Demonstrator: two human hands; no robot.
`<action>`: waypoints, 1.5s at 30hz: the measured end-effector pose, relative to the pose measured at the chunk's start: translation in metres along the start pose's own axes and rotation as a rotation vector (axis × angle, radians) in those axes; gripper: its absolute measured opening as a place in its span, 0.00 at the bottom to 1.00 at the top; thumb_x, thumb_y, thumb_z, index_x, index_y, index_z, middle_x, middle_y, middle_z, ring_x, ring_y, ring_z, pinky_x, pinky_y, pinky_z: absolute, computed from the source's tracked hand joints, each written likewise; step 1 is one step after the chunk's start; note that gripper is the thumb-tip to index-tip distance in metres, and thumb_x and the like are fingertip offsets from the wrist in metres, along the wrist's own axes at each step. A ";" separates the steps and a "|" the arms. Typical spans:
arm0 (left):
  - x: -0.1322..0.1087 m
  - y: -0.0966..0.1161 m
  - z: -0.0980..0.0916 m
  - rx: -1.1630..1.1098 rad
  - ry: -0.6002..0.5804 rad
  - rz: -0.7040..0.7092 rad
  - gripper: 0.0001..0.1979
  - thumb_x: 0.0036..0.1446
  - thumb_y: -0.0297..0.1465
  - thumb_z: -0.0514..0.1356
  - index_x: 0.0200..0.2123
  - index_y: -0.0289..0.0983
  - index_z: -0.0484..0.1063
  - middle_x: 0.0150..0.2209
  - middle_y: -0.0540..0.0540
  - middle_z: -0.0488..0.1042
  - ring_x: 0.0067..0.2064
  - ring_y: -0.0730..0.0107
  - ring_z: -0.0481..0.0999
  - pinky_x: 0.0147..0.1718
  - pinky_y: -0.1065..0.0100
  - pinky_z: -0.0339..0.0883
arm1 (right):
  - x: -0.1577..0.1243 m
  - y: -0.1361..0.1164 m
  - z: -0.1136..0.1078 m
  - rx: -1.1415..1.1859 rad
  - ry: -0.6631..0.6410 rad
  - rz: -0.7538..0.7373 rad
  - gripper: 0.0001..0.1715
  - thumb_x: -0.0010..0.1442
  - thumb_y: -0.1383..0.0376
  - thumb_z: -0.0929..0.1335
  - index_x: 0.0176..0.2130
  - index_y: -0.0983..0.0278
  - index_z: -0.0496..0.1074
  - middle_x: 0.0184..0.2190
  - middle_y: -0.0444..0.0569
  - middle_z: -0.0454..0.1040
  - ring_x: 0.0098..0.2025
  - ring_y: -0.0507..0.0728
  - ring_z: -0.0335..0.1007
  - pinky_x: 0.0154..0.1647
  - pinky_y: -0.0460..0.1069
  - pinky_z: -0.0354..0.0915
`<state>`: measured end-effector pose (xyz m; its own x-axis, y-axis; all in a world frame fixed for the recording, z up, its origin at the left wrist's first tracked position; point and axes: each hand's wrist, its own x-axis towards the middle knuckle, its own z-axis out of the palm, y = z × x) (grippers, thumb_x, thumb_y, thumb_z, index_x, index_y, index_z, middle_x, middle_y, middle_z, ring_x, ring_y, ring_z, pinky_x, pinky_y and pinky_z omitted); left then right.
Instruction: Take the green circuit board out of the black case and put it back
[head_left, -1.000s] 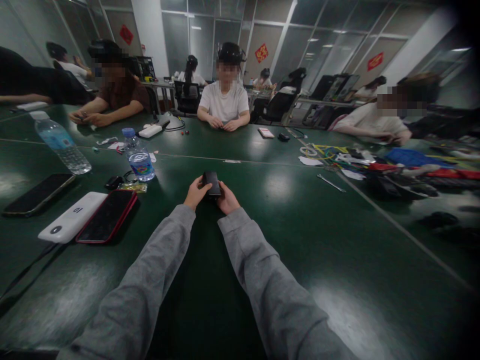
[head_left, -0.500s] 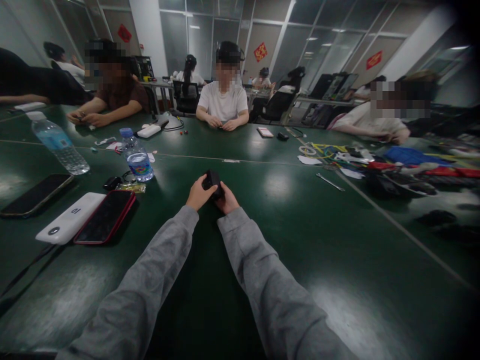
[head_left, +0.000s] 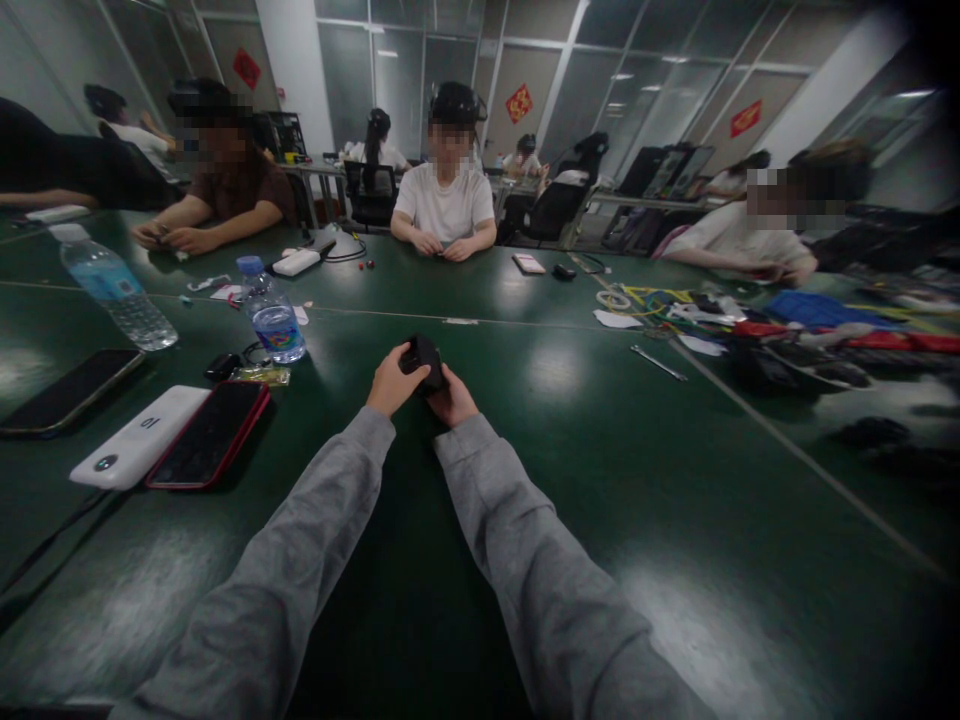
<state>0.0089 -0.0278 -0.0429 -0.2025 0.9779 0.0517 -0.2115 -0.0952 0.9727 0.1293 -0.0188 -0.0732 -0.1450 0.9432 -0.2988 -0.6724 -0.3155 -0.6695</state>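
Observation:
A small black box-like object (head_left: 426,362) is held between my two hands over the green table (head_left: 570,450). My left hand (head_left: 393,382) grips it from the left, with the thumb lying across its near face. From the right and below, my right hand (head_left: 454,398) is closed around its edge; some of those fingers are hidden. Left of my hands stands a blue-capped water bottle (head_left: 275,318), with a small gold packet (head_left: 261,376) in front of it.
A red-edged phone (head_left: 211,436), a white power bank (head_left: 141,438), a black phone (head_left: 71,390) and a tilted bottle (head_left: 118,290) are at left. A wrench (head_left: 658,362) and tangled cables (head_left: 652,302) lie right. Several people sit around.
The black object has turned slightly in my hands and shifted a little left. My left hand has moved slightly left, with its thumb still across the object.

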 end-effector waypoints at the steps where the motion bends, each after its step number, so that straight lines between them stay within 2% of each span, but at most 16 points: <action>1: 0.001 0.002 -0.001 0.002 -0.002 0.001 0.28 0.33 0.19 0.73 0.42 0.39 0.78 0.53 0.41 0.73 0.64 0.52 0.62 0.65 0.58 0.50 | 0.000 0.000 0.000 0.013 0.002 0.000 0.15 0.67 0.62 0.59 0.36 0.62 0.72 0.29 0.46 0.78 0.39 0.56 0.77 0.51 0.54 0.73; 7: 0.004 0.020 -0.005 -0.043 -0.015 -0.052 0.27 0.36 0.17 0.70 0.43 0.38 0.76 0.52 0.41 0.74 0.60 0.54 0.68 0.57 0.59 0.64 | 0.002 -0.002 -0.002 0.052 0.008 0.003 0.17 0.67 0.63 0.57 0.37 0.61 0.72 0.31 0.46 0.79 0.38 0.55 0.77 0.50 0.55 0.73; 11: 0.003 0.035 -0.014 -0.075 -0.040 -0.173 0.27 0.40 0.19 0.68 0.47 0.38 0.73 0.41 0.43 0.77 0.43 0.62 0.76 0.46 0.62 0.71 | 0.001 -0.005 -0.002 0.120 0.013 0.031 0.17 0.68 0.65 0.56 0.41 0.62 0.72 0.32 0.47 0.79 0.41 0.56 0.77 0.50 0.57 0.73; 13: 0.003 0.036 -0.022 -0.168 -0.092 -0.262 0.27 0.43 0.20 0.65 0.49 0.38 0.72 0.35 0.46 0.77 0.35 0.68 0.76 0.39 0.66 0.72 | 0.000 -0.006 -0.002 0.136 -0.027 0.031 0.19 0.68 0.64 0.55 0.44 0.63 0.72 0.33 0.49 0.80 0.42 0.57 0.77 0.50 0.58 0.73; 15: 0.002 0.031 -0.029 -0.307 -0.137 -0.346 0.24 0.44 0.22 0.63 0.48 0.38 0.72 0.33 0.47 0.77 0.31 0.69 0.75 0.33 0.68 0.71 | -0.001 -0.007 -0.003 0.155 -0.071 0.035 0.22 0.69 0.64 0.53 0.47 0.65 0.71 0.36 0.51 0.80 0.43 0.57 0.77 0.50 0.58 0.73; 17: 0.002 0.021 -0.035 -0.450 -0.144 -0.421 0.20 0.48 0.27 0.62 0.47 0.36 0.72 0.34 0.45 0.77 0.33 0.66 0.77 0.32 0.66 0.72 | -0.001 -0.008 -0.004 0.193 -0.099 0.053 0.23 0.69 0.64 0.53 0.50 0.67 0.70 0.37 0.52 0.80 0.42 0.57 0.78 0.48 0.56 0.74; 19: 0.001 0.007 -0.039 -0.546 -0.121 -0.436 0.18 0.53 0.34 0.60 0.47 0.35 0.72 0.39 0.42 0.78 0.38 0.63 0.78 0.35 0.64 0.73 | 0.000 -0.008 -0.006 0.240 -0.112 0.067 0.24 0.69 0.64 0.53 0.51 0.69 0.69 0.38 0.53 0.80 0.41 0.56 0.78 0.46 0.53 0.74; 22: 0.003 -0.010 -0.043 -0.740 -0.071 -0.480 0.18 0.56 0.40 0.60 0.45 0.34 0.72 0.43 0.38 0.78 0.42 0.60 0.79 0.39 0.61 0.74 | 0.002 -0.006 -0.007 0.283 -0.112 0.077 0.23 0.70 0.64 0.53 0.54 0.69 0.68 0.37 0.52 0.80 0.42 0.56 0.78 0.44 0.52 0.75; 25: 0.005 -0.019 -0.044 -0.813 -0.041 -0.495 0.18 0.58 0.43 0.60 0.44 0.34 0.72 0.43 0.37 0.79 0.42 0.60 0.79 0.39 0.61 0.74 | 0.004 -0.005 -0.007 0.294 -0.110 0.086 0.24 0.70 0.64 0.53 0.55 0.69 0.67 0.37 0.53 0.80 0.42 0.56 0.78 0.43 0.52 0.75; 38: 0.004 -0.016 -0.037 -0.711 -0.031 -0.467 0.17 0.59 0.42 0.59 0.40 0.33 0.74 0.41 0.38 0.79 0.40 0.62 0.79 0.36 0.65 0.74 | 0.006 -0.003 -0.009 0.284 -0.109 0.076 0.23 0.70 0.64 0.53 0.55 0.68 0.67 0.37 0.53 0.80 0.42 0.57 0.79 0.42 0.52 0.76; 45: 0.002 -0.013 -0.028 -0.637 -0.049 -0.429 0.17 0.61 0.41 0.57 0.43 0.34 0.74 0.36 0.42 0.79 0.36 0.65 0.79 0.39 0.64 0.74 | 0.000 -0.010 -0.003 0.265 -0.077 0.100 0.22 0.70 0.65 0.53 0.51 0.68 0.69 0.35 0.52 0.80 0.38 0.56 0.79 0.39 0.52 0.76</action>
<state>-0.0157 -0.0299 -0.0617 0.0612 0.9592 -0.2761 -0.7746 0.2201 0.5929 0.1382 -0.0164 -0.0684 -0.2682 0.9169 -0.2955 -0.8166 -0.3791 -0.4353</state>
